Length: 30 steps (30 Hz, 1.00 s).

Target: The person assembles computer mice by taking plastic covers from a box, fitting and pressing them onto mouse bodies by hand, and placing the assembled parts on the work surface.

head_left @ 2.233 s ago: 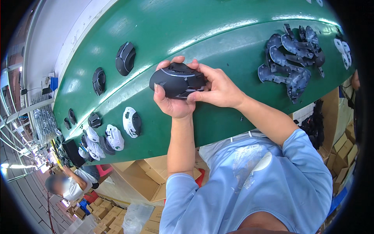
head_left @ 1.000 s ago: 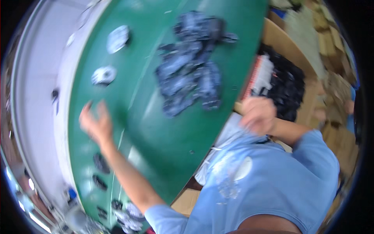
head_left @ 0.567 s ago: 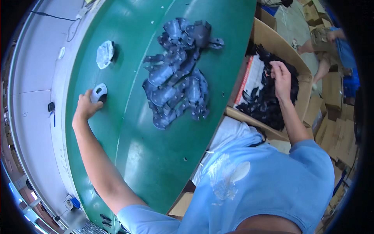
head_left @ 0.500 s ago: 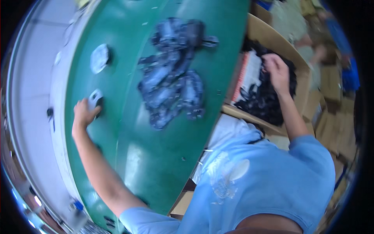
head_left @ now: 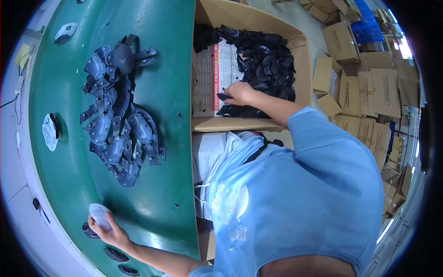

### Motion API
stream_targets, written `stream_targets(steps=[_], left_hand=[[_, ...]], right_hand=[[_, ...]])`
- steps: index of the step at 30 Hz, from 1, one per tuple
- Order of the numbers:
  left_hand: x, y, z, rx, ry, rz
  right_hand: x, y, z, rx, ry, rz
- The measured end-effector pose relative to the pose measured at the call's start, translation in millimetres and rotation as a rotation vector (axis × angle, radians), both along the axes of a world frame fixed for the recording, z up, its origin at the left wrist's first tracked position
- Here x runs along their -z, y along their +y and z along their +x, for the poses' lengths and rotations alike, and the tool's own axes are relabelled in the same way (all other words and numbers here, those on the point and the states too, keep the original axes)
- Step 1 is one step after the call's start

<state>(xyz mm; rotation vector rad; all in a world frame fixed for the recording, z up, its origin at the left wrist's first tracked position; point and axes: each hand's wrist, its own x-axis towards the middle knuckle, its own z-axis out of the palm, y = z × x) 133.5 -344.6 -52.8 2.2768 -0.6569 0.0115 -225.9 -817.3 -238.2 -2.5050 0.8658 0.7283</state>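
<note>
My left hand (head_left: 110, 231) is closed around a pale oval plastic shell (head_left: 99, 216), just above the green tabletop near its left edge. Beside that hand lies a small black curved part (head_left: 90, 231). My right hand (head_left: 241, 94) reaches into an open cardboard box (head_left: 251, 124) at the right of the table. Its fingers pinch a small black plastic piece (head_left: 224, 97); their far sides are hidden. Many similar black pieces (head_left: 265, 60) fill the box's right side, over a printed sheet (head_left: 228, 60).
A heap of dark curved plastic parts (head_left: 113, 147) lies mid-table. Two more pale-faced shells (head_left: 50, 132) rest along the left side. Other black parts (head_left: 115, 255) lie near my left forearm. Stacked cartons (head_left: 360, 94) and a blue crate (head_left: 367, 23) stand beyond the box.
The view has turned, so the table and box sit differently. My left hand still has the pale shell, now closer to the black parts. My right hand is lower, at the box's near side.
</note>
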Motion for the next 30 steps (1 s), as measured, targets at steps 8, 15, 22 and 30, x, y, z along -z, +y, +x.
stream_targets(steps=[8,15,22,30], left_hand=[[-9,15,-48,-0.033,0.455,-0.478],[-3,-12,-54,-0.325,0.678,-0.495],[10,-39,-82,0.052,0.797,-1.264],[16,-33,-92,-0.482,0.497,-1.378]], right_hand=[[-35,-18,-20,0.432,-0.71,0.3],[-212,62,105,0.169,-0.968,0.842],[-225,232,222,-0.242,-0.975,1.317],[-177,309,247,-0.092,-0.812,1.528]])
